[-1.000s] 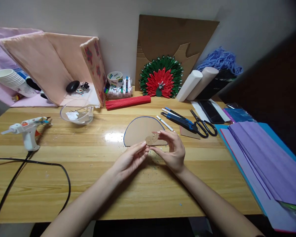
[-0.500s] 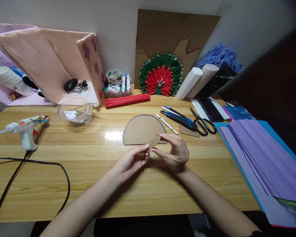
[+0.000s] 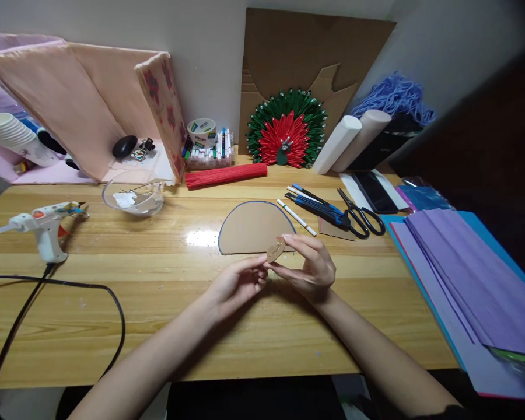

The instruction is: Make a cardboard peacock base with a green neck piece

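Note:
Both hands meet over the middle of the wooden table (image 3: 114, 326). My right hand (image 3: 310, 268) pinches a small brown cardboard cutout (image 3: 275, 251) between thumb and fingers, tilted on edge. My left hand (image 3: 236, 283) has its fingertips closed on the cutout's lower left corner. Just behind the hands a cardboard half-circle (image 3: 251, 228) with a blue outline lies flat on the table.
A white glue gun (image 3: 44, 224) with a black cord (image 3: 91, 291) lies at left, beside a clear bowl (image 3: 133, 198). Black scissors (image 3: 361, 217), pens (image 3: 315, 207) and a white marker (image 3: 296, 217) lie at right. Purple and blue paper sheets (image 3: 464, 274) cover the right edge. A red-green peacock craft (image 3: 286, 131) leans at the back.
My right hand turned the small cutout from lying fairly flat to tilted on edge. Both hands stayed in about the same place; the view shifted slightly.

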A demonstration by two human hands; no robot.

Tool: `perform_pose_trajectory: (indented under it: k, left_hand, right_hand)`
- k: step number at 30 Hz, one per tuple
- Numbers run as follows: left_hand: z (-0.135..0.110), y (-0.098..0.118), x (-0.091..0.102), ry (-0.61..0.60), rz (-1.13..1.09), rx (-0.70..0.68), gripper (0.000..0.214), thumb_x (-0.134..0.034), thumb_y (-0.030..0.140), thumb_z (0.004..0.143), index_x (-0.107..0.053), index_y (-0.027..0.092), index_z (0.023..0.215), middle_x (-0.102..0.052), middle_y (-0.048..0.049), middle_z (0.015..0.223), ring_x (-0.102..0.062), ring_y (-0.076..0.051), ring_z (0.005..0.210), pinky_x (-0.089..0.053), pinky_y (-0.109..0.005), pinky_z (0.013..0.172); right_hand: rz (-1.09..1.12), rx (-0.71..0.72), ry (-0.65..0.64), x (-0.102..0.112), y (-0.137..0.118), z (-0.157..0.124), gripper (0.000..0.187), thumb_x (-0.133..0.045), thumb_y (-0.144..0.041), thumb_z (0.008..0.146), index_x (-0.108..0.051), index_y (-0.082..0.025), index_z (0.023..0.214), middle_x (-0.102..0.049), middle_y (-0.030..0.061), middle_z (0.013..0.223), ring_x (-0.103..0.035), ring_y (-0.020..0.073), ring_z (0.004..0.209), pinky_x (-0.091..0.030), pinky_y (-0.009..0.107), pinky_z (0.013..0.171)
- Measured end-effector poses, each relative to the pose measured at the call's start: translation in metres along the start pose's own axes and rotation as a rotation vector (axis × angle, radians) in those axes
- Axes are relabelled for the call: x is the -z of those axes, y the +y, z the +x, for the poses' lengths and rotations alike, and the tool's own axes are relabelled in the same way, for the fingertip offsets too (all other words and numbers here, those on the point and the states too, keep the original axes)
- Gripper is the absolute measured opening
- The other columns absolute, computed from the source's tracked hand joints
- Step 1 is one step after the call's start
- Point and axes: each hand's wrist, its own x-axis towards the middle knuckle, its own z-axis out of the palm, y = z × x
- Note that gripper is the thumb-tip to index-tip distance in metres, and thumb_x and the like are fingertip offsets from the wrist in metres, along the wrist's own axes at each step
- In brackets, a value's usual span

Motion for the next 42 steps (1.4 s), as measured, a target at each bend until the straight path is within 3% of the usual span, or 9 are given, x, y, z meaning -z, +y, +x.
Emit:
perform_pose_trajectory:
  k: [10, 16, 21, 23, 28, 33, 36, 42]
  left_hand:
    - [0.003, 0.001, 0.005, -0.018, 0.182, -0.002, 0.013, -0.072, 0.018, 0.068, -0.066, 0.009, 0.076, -0.058, -0.0015, 0.071, -0.050, -0.005, 0.062, -0.039, -0.018, 0.062]
    - [0.012, 0.015, 0.017, 0.178, 0.496, -0.379, 0.018, -0.061, 0.028, 0.075, -0.068, 0.012, 0.080, -0.057, -0.0006, 0.069, -0.049, -0.007, 0.060, -0.037, -0.019, 0.059]
    - [0.011, 0.034, 0.021, 0.310, 0.837, -0.807, 0.022, -0.053, 0.031, 0.080, -0.066, 0.015, 0.073, -0.061, -0.0019, 0.073, -0.054, -0.013, 0.073, -0.040, -0.023, 0.071]
    - [0.010, 0.038, 0.020, 0.292, 0.926, -0.854, 0.023, -0.053, 0.033, 0.081, -0.066, 0.016, 0.073, -0.061, -0.0021, 0.075, -0.055, -0.014, 0.076, -0.040, -0.024, 0.072]
    - [0.005, 0.033, 0.014, 0.231, 1.068, -0.790, 0.022, -0.056, 0.036, 0.081, -0.064, 0.016, 0.079, -0.063, -0.0031, 0.081, -0.055, -0.016, 0.078, -0.040, -0.025, 0.073]
    - [-0.009, 0.026, 0.005, 0.214, 1.395, -1.093, 0.015, -0.058, 0.032, 0.081, -0.063, 0.019, 0.086, -0.060, -0.0039, 0.087, -0.052, -0.018, 0.085, -0.037, -0.028, 0.079]
    - [-0.013, 0.025, 0.003, 0.172, 1.450, -1.148, 0.012, -0.057, 0.031, 0.082, -0.062, 0.021, 0.087, -0.060, -0.0039, 0.088, -0.051, -0.019, 0.087, -0.036, -0.029, 0.082]
    - [-0.005, 0.036, 0.012, 0.294, 1.621, -1.133, 0.014, -0.048, 0.029, 0.087, -0.060, 0.020, 0.087, -0.060, -0.0049, 0.089, -0.052, -0.020, 0.090, -0.036, -0.031, 0.082]
  right_hand:
    - [0.073, -0.012, -0.035, 0.003, 0.003, 0.001, 0.063, -0.076, -0.021, 0.066, -0.050, -0.023, 0.123, -0.064, 0.0092, 0.109, -0.064, 0.0238, 0.095, -0.057, 0.039, 0.077]
    - [0.066, -0.049, -0.029, 0.006, 0.011, 0.006, 0.061, -0.075, -0.019, 0.064, -0.052, -0.023, 0.120, -0.065, 0.0086, 0.105, -0.063, 0.0245, 0.095, -0.057, 0.041, 0.077]
    - [-0.015, -0.055, -0.261, 0.008, 0.011, 0.014, 0.053, -0.067, -0.021, 0.072, -0.050, -0.022, 0.122, -0.063, 0.0088, 0.110, -0.060, 0.0237, 0.103, -0.051, 0.042, 0.088]
    - [-0.013, -0.055, -0.348, 0.006, 0.008, 0.019, 0.050, -0.064, -0.020, 0.074, -0.049, -0.021, 0.122, -0.063, 0.0091, 0.111, -0.059, 0.0230, 0.105, -0.050, 0.041, 0.090]
    - [-0.023, -0.059, -0.429, 0.003, -0.002, 0.028, 0.048, -0.062, -0.021, 0.076, -0.049, -0.020, 0.122, -0.061, 0.0102, 0.110, -0.057, 0.0227, 0.105, -0.049, 0.041, 0.091]
    - [-0.041, -0.085, -0.479, 0.001, -0.005, 0.028, 0.047, -0.061, -0.022, 0.075, -0.050, -0.018, 0.120, -0.060, 0.0107, 0.108, -0.057, 0.0235, 0.102, -0.049, 0.041, 0.088]
    - [-0.047, -0.098, -0.500, 0.000, -0.003, 0.025, 0.046, -0.061, -0.024, 0.075, -0.050, -0.019, 0.119, -0.060, 0.0102, 0.106, -0.057, 0.0244, 0.100, -0.049, 0.042, 0.087]
    - [-0.050, -0.143, -0.650, 0.000, 0.002, 0.026, 0.041, -0.063, -0.025, 0.074, -0.051, -0.018, 0.113, -0.060, 0.0108, 0.104, -0.058, 0.0248, 0.096, -0.050, 0.039, 0.081]
